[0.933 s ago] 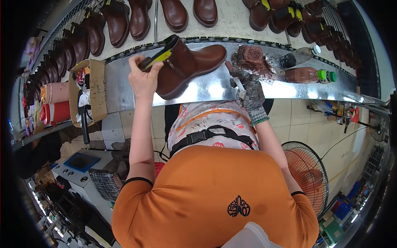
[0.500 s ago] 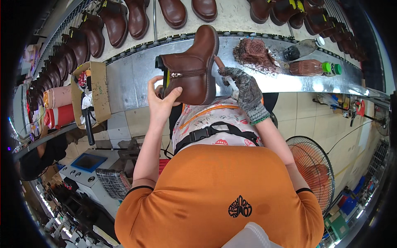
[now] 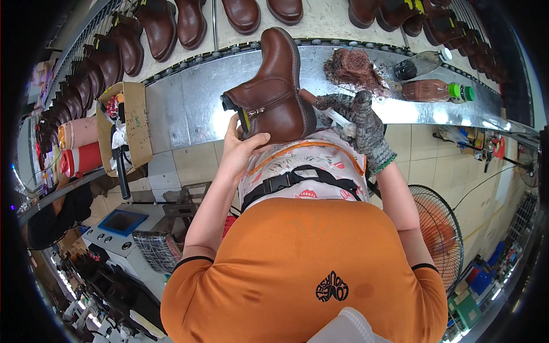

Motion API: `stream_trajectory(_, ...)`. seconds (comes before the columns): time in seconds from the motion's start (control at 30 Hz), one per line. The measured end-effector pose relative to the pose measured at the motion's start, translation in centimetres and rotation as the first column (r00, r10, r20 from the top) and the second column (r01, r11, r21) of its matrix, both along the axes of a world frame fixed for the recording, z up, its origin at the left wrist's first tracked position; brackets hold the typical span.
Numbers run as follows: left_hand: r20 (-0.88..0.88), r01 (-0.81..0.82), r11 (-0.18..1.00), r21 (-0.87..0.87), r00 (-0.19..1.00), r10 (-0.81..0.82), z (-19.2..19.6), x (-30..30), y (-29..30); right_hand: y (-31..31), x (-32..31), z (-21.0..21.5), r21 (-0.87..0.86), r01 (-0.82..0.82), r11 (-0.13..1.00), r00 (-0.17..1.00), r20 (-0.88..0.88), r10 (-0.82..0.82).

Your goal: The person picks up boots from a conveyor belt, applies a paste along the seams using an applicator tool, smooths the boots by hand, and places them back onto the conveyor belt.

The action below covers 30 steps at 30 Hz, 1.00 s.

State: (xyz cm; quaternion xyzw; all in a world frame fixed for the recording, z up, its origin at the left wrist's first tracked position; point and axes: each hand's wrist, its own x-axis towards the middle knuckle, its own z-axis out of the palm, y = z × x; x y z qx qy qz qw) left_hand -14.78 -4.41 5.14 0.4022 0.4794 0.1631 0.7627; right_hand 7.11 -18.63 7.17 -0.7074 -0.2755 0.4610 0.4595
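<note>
One brown leather boot is held upright above the steel tabletop; the bare left hand cups its heel, fingers curled; the gloved right hand pinches a small tool at its back; it looks stiff, moderately heavy, smooth, best gripped at the heel.

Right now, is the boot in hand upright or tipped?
Tipped. The boot lies sideways on the apron, shaft opening toward the left hand, sole turned away toward the metal bench. The gloved right hand presses its heel end.
</note>
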Motion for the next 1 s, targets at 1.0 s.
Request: stream_trajectory(1.0, 0.234, -0.158, 0.966, -0.206, 0.95, 0.206, 1.5, 3.6, -0.3, -6.7, -3.3, 3.5, 0.171, -0.168, 0.971, 0.901, 0.426, 0.082)
